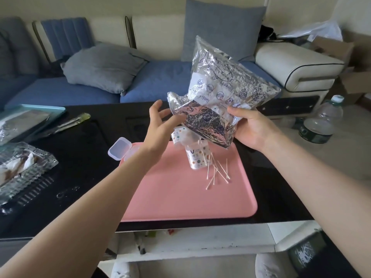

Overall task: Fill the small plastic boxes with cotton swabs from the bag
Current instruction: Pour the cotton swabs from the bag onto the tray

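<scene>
My right hand grips a crinkled clear bag by its lower edge and holds it tilted, mouth down, above the pink tray. A round swab container with dots on its label hangs below the bag's mouth, and a second one sits partly inside it. Several loose cotton swabs lie or fall on the tray beside the container. My left hand is spread with straight fingers beside the bag's mouth. A small clear plastic box with its lid up stands at the tray's far left corner.
The tray lies on a black glossy table. A clear ribbed dish with wrappers, a light blue tray and a pen-like tool are at the left. A blue sofa with grey cushions is behind; a large water bottle stands right.
</scene>
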